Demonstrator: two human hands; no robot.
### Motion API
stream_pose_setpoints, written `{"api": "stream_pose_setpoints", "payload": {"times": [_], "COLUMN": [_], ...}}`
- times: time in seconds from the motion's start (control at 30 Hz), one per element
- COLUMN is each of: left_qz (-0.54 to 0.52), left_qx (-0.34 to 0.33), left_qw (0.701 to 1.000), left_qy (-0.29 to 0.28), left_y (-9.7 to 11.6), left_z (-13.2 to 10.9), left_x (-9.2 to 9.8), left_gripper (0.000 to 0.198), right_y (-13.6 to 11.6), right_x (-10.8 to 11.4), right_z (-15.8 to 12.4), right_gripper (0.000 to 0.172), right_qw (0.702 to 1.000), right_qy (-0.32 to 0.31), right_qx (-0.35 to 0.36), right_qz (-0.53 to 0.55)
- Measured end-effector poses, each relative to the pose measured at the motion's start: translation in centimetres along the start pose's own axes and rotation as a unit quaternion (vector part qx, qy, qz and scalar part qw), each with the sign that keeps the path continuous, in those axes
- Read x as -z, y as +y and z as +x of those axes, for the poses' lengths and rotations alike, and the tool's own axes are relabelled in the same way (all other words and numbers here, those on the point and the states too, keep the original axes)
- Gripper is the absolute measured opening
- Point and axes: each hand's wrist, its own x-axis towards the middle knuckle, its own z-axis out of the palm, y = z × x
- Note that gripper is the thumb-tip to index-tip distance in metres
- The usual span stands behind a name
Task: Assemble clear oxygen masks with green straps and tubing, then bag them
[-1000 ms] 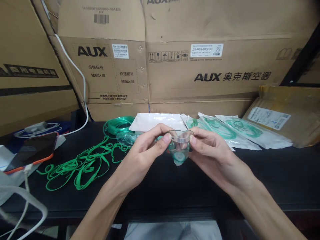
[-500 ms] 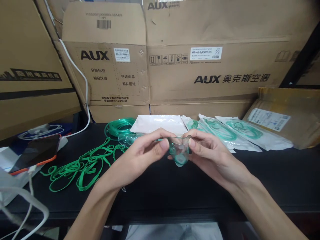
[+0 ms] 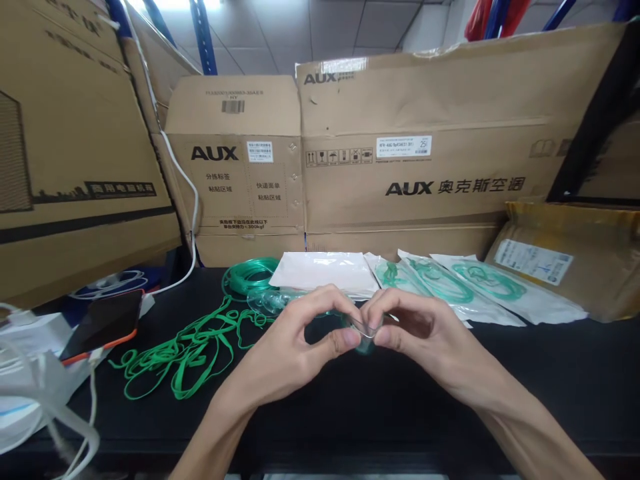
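My left hand [image 3: 307, 343] and my right hand [image 3: 430, 333] meet over the dark tabletop, thumbs and forefingers pinching the edge of a clear green oxygen mask [image 3: 365, 346]. A thin metal strip [image 3: 367, 328] spans the gap between the two pinches and looks bent. Most of the mask is hidden by my fingers. Left of my left hand lie tangled green elastic straps [image 3: 181, 373]. Behind it are a coil of green tubing [image 3: 249, 275] and a clear plastic piece [image 3: 265, 301], partly covered by the hand.
A white pouch [image 3: 325, 269] and several clear-fronted pouches with green tubing [image 3: 493, 283] line the back. Large cardboard boxes [image 3: 345, 193] form a wall behind. A parcel [image 3: 580, 260] stands right; a phone [image 3: 105, 323] and white cables [image 3: 93, 400] lie left.
My view has tilted up, showing the ceiling. My hands have come closer together, and the mask's edge between them is more sharply bent, with less of the mask showing.
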Motion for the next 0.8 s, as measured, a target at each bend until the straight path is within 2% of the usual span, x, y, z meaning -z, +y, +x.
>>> {"api": "stream_pose_setpoints", "payload": {"times": [0.17,0.4,0.57,0.67,0.73,0.8], "left_qz": [0.030,0.040,0.038,0.040,0.030,0.016], "left_qx": [-0.038,-0.064,-0.043,-0.020,-0.001,0.022], "left_qw": [0.998,0.996,0.998,0.999,0.999,0.998], "left_qy": [0.033,0.038,0.018,0.027,0.045,0.057], "left_y": [0.4,-0.3,-0.5,-0.6,-0.5,-0.5], "left_z": [0.0,0.3,0.3,0.5,0.6,0.7], "left_x": [-0.8,-0.9,-0.9,-1.2,-1.4,-1.8], "left_gripper": [0.008,0.009,0.009,0.008,0.011,0.017], "right_y": [-0.8,-0.6,-0.5,-0.1,0.3,1.0], "right_x": [-0.8,-1.5,-0.9,-0.2,0.1,0.2], "right_z": [-0.3,-0.3,0.0,0.1,0.2,0.3], "right_gripper": [0.011,0.013,0.012,0.012,0.013,0.014], "right_qw": [0.994,0.991,0.995,0.998,0.997,0.992], "right_qy": [0.052,0.079,0.057,0.042,0.060,0.106], "right_qx": [0.038,0.044,0.012,-0.018,-0.023,-0.011], "right_qz": [-0.086,-0.101,-0.079,-0.047,-0.044,-0.069]}}
